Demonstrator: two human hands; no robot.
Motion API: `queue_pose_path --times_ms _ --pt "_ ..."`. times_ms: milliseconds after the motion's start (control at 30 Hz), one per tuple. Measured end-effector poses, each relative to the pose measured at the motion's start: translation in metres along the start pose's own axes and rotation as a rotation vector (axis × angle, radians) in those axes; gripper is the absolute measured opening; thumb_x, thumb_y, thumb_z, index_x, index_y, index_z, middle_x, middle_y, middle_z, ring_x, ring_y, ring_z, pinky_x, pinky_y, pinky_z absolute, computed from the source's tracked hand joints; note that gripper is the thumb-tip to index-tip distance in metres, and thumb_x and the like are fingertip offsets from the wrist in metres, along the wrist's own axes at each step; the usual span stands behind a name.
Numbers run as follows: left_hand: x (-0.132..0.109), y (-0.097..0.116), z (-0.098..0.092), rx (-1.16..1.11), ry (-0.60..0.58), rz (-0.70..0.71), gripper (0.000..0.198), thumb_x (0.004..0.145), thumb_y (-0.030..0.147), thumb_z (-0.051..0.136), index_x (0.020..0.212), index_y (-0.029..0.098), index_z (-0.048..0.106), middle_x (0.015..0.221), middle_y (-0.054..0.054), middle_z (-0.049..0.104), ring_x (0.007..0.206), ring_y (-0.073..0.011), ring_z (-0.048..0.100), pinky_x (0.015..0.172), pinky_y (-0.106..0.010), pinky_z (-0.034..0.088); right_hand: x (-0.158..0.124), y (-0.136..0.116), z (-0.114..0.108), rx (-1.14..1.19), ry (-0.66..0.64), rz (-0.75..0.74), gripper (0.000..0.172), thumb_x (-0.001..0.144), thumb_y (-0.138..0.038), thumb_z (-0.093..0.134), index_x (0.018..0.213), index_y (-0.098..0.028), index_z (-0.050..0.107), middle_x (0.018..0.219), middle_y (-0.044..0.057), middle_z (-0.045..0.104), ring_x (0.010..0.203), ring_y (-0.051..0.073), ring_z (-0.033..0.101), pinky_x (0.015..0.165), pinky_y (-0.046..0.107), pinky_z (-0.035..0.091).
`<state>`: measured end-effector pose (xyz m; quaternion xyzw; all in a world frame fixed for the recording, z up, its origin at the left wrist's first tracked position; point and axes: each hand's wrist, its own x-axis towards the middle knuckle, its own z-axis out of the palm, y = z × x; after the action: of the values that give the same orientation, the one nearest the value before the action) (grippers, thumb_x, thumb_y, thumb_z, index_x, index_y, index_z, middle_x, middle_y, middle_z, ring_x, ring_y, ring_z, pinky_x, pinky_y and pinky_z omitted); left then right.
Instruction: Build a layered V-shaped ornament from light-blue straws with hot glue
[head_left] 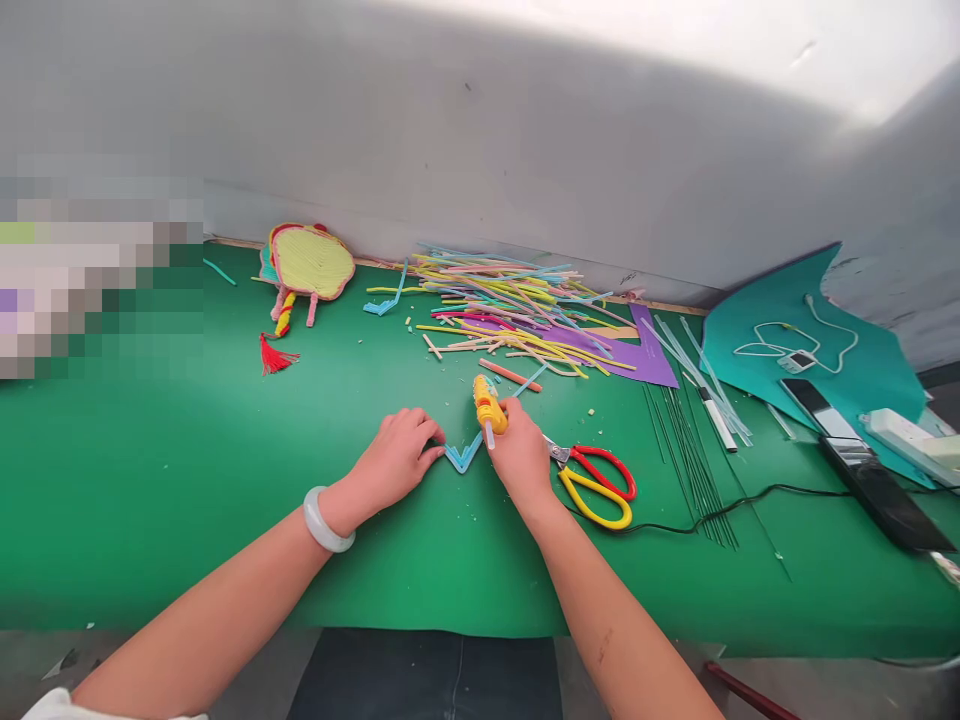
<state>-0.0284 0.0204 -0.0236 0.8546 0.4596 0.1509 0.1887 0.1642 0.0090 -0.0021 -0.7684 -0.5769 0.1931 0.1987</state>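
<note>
My left hand [403, 455] pinches the left end of a light blue V-shaped piece [463, 462], made of what look like pipe cleaners laid side by side. One long strip of it runs up to the right past my right hand. In my right hand [523, 455] is a yellow hot glue gun [488, 403], with a whitish glue stick poking out of its back end toward me. Its nozzle is hard to make out. Beside my right wrist lie scissors [600, 487] with one red and one yellow handle, blades partly hidden by the hand.
Pipe cleaners [502, 290] lie heaped at the back on purple sheets [656, 350]. A similar blue piece [382, 306] and a fan-like craft [311, 262] with red tassel lie left. Thin wires [694, 470], a black cord [720, 515], and a phone-like black object [862, 465] are right on the green table [225, 540].
</note>
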Motion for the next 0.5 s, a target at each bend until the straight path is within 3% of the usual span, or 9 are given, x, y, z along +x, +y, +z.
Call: queue_pose_path --times_ms 300,500 --pt "0.0000 0.0052 -0.0037 0.003 -0.034 0.000 0.007 0.093 0.026 0.055 0.094 0.022 0.060 0.101 -0.005 0.060 0.097 -0.0242 0.051 0.087 -0.041 0.039 -0.0005 -0.0023 0.0003 0.028 -0.048 0.044 0.022 0.088 -0.039 0.054 0.103 -0.024 0.050 0.084 0.003 0.069 0.074 0.022 0.061 0.055 0.026 0.025" --pt "-0.0011 0.0093 -0.0019 -0.052 0.008 0.043 0.013 0.094 0.029 0.053 0.100 0.022 0.062 0.102 -0.006 0.060 0.099 -0.0239 0.052 0.088 -0.041 0.041 -0.0018 -0.0026 0.0053 -0.015 -0.056 0.036 0.019 0.085 -0.030 0.055 0.102 -0.023 0.050 0.087 0.005 0.069 0.073 0.021 0.062 0.055 0.027 0.025"
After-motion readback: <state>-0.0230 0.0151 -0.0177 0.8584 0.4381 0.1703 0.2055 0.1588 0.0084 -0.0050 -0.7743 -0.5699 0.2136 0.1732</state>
